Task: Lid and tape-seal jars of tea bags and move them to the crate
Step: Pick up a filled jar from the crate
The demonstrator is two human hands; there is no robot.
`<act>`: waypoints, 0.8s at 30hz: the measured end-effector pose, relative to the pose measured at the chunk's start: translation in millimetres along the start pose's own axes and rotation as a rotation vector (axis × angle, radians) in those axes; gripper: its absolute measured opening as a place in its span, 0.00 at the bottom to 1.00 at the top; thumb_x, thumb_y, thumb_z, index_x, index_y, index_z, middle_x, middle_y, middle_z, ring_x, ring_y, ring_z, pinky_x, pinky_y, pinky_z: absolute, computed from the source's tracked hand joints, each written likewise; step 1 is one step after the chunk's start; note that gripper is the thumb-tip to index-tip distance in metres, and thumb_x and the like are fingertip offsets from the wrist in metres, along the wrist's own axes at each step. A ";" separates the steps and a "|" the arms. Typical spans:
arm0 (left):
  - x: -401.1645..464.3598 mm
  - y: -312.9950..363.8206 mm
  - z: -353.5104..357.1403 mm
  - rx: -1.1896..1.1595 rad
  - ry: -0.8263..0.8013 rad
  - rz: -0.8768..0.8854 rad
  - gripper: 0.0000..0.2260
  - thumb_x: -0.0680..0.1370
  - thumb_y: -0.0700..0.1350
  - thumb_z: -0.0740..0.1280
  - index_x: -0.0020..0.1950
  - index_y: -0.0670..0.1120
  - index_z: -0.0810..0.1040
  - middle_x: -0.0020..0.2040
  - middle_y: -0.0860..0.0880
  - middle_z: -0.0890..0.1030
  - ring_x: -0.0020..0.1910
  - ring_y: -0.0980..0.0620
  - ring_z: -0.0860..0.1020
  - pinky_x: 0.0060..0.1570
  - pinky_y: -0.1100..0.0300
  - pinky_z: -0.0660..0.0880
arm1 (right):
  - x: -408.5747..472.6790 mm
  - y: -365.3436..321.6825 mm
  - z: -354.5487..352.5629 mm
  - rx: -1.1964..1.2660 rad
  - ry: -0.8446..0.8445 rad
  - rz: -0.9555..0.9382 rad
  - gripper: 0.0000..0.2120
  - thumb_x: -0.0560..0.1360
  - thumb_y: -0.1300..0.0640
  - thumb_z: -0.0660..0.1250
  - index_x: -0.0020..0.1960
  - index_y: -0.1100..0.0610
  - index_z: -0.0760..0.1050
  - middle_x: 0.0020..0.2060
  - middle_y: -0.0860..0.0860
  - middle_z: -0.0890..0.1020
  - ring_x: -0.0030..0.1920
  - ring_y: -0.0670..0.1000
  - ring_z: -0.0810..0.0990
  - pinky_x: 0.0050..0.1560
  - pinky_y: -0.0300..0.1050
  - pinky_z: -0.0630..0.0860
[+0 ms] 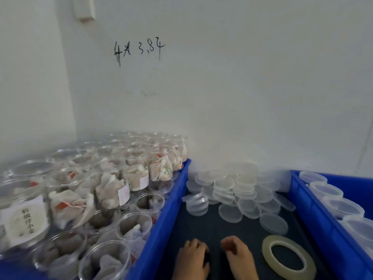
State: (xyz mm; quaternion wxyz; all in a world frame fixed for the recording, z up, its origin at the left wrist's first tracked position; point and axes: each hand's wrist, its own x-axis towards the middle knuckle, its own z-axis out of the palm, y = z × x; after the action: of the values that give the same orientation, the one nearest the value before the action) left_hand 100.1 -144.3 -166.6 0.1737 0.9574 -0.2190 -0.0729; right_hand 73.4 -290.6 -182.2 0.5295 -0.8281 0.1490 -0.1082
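Several clear jars of tea bags without lids fill a blue crate on the left, stacked in two layers. A heap of clear plastic lids lies on the dark mat against the wall. A roll of clear tape lies flat at the lower right of the mat. My left hand and my right hand rest side by side on the mat at the bottom edge, fingers loosely curled, with nothing visible in them. The tape roll is just right of my right hand.
A second blue crate on the right holds a row of lidded jars. A white wall with black handwriting stands close behind the mat. The two crates hem in the mat on both sides.
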 end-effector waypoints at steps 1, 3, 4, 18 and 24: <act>-0.3 -1.6 2.3 0.008 0.001 0.008 0.17 0.78 0.49 0.66 0.67 0.54 0.70 0.69 0.52 0.68 0.68 0.50 0.66 0.67 0.52 0.64 | -1.5 2.1 4.6 -0.052 -0.005 -0.015 0.19 0.69 0.75 0.60 0.38 0.51 0.77 0.38 0.47 0.83 0.45 0.51 0.82 0.53 0.44 0.75; -0.3 -2.5 6.2 0.021 0.021 0.005 0.17 0.78 0.49 0.65 0.66 0.54 0.69 0.69 0.51 0.67 0.68 0.49 0.66 0.66 0.51 0.64 | -5.2 3.5 9.4 -0.200 -0.036 -0.071 0.19 0.69 0.72 0.61 0.39 0.48 0.76 0.43 0.45 0.81 0.46 0.45 0.80 0.53 0.39 0.73; 0.9 -2.7 7.4 0.029 0.038 -0.001 0.17 0.79 0.49 0.65 0.67 0.53 0.68 0.69 0.51 0.67 0.68 0.49 0.66 0.66 0.51 0.64 | -6.1 3.0 10.2 -0.265 -0.052 -0.104 0.19 0.69 0.71 0.61 0.39 0.46 0.75 0.45 0.45 0.79 0.46 0.43 0.79 0.52 0.36 0.72; 20.1 8.6 -50.3 -0.530 0.623 -0.168 0.10 0.79 0.42 0.65 0.58 0.52 0.73 0.54 0.56 0.75 0.51 0.60 0.75 0.48 0.68 0.71 | 34.1 -78.9 28.2 0.037 -0.102 -0.128 0.13 0.76 0.70 0.61 0.46 0.54 0.76 0.46 0.51 0.82 0.50 0.49 0.80 0.50 0.42 0.76; 36.6 -1.2 -113.9 -0.886 0.941 -0.258 0.14 0.78 0.35 0.62 0.63 0.44 0.71 0.59 0.49 0.75 0.57 0.50 0.75 0.56 0.58 0.73 | 72.3 -156.7 49.3 0.248 -0.170 -0.206 0.14 0.74 0.73 0.59 0.51 0.57 0.74 0.50 0.56 0.80 0.50 0.53 0.79 0.52 0.47 0.78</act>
State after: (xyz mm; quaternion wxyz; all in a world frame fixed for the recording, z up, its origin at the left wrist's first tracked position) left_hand 157.8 -125.3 -63.4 0.6183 0.7436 0.0476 0.2499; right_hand 178.1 -213.2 -58.7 0.6242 -0.7736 0.0035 -0.1092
